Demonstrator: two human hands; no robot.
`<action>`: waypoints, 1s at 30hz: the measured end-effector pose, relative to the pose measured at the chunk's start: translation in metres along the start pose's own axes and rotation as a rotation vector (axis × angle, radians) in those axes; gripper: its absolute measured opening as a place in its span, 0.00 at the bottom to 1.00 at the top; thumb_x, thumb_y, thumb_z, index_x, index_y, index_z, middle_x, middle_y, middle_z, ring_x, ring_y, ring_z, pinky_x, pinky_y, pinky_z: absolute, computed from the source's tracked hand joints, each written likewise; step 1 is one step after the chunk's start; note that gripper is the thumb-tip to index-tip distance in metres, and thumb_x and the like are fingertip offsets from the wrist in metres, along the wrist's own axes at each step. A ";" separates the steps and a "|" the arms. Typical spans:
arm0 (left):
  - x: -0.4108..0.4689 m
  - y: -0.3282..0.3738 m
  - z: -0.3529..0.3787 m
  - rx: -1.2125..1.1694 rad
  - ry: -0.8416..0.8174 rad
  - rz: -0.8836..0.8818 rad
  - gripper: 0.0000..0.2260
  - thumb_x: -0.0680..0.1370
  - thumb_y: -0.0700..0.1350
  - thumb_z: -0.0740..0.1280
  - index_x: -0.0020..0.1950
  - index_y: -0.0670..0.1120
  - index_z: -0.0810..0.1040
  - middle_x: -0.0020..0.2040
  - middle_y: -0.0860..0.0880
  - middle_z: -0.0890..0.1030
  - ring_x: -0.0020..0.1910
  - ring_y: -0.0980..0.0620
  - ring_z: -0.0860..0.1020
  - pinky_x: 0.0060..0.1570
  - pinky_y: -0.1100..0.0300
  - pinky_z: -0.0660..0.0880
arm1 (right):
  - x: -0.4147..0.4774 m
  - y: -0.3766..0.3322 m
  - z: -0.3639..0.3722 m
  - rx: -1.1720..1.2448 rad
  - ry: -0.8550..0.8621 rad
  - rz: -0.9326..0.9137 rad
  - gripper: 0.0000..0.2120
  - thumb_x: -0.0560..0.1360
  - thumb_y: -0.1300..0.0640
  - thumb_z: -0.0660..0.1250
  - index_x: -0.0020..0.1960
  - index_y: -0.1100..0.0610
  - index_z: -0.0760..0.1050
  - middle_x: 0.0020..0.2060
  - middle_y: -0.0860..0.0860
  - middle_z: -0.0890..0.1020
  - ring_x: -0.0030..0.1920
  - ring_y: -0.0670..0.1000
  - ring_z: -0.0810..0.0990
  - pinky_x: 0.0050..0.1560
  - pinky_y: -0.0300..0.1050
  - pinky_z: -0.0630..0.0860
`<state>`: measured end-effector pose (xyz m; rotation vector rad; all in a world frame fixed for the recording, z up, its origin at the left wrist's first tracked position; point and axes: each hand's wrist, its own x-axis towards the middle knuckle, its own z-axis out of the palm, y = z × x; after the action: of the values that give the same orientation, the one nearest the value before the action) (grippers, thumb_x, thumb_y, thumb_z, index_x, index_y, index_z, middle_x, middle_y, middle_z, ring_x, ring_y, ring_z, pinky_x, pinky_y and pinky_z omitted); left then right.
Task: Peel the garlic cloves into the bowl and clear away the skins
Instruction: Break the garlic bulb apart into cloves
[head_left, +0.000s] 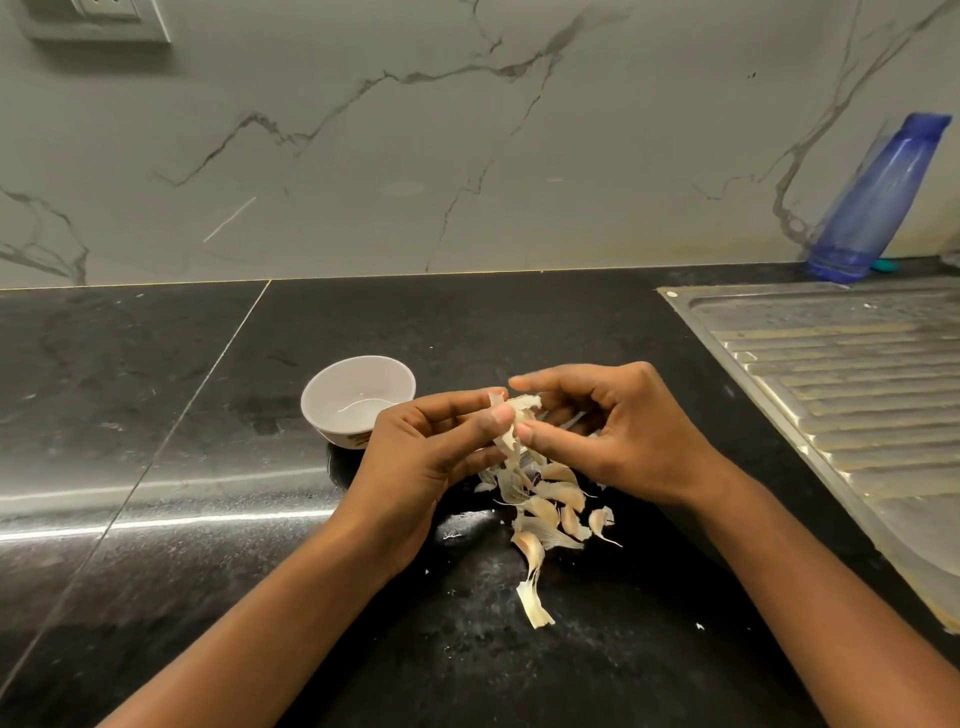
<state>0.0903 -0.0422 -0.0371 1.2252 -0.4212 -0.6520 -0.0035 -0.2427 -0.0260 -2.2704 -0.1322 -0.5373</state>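
Left hand (431, 447): centre frame, pinches pale papery garlic skin (511, 418).
Right hand (613, 431): pinches same skin; clove hidden.
Small white round bowl (337, 395): left of centre on black desk (156, 415), rim partly behind left hand.
Loose skins (550, 512): heaped below hands.

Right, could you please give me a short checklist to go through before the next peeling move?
1. Left hand holds the garlic piece: ok.
2. Right hand pinches the same piece: ok.
3. Piece free of skin: not ok, papery strips hang from it.
4. White bowl upright beside the left hand: ok.
5. Peeled cloves in the bowl: cannot tell; none show, but the left hand hides part.
6. Skins cleared: not ok, a pile of skins and cloves lies on the black counter.
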 end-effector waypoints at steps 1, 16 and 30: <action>0.000 -0.001 0.000 0.023 -0.013 0.013 0.12 0.78 0.39 0.73 0.60 0.38 0.85 0.56 0.40 0.87 0.57 0.42 0.86 0.58 0.51 0.83 | 0.000 0.000 0.001 0.016 -0.013 -0.001 0.18 0.77 0.50 0.78 0.65 0.53 0.84 0.47 0.45 0.88 0.45 0.51 0.88 0.43 0.50 0.87; -0.005 0.000 0.004 0.143 -0.035 0.150 0.14 0.76 0.38 0.76 0.61 0.39 0.85 0.54 0.41 0.88 0.56 0.42 0.87 0.59 0.49 0.83 | -0.001 -0.005 0.010 -0.087 0.096 -0.084 0.15 0.78 0.58 0.76 0.64 0.56 0.85 0.48 0.46 0.88 0.44 0.46 0.88 0.43 0.45 0.86; -0.005 -0.003 0.005 0.213 0.020 0.225 0.13 0.78 0.38 0.74 0.62 0.42 0.85 0.53 0.46 0.89 0.54 0.46 0.88 0.56 0.51 0.84 | 0.002 -0.007 0.014 -0.135 0.069 -0.152 0.21 0.77 0.59 0.76 0.69 0.55 0.81 0.54 0.47 0.88 0.50 0.42 0.87 0.50 0.40 0.85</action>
<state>0.0833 -0.0430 -0.0382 1.3599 -0.6145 -0.4089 0.0008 -0.2282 -0.0287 -2.3820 -0.2414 -0.7228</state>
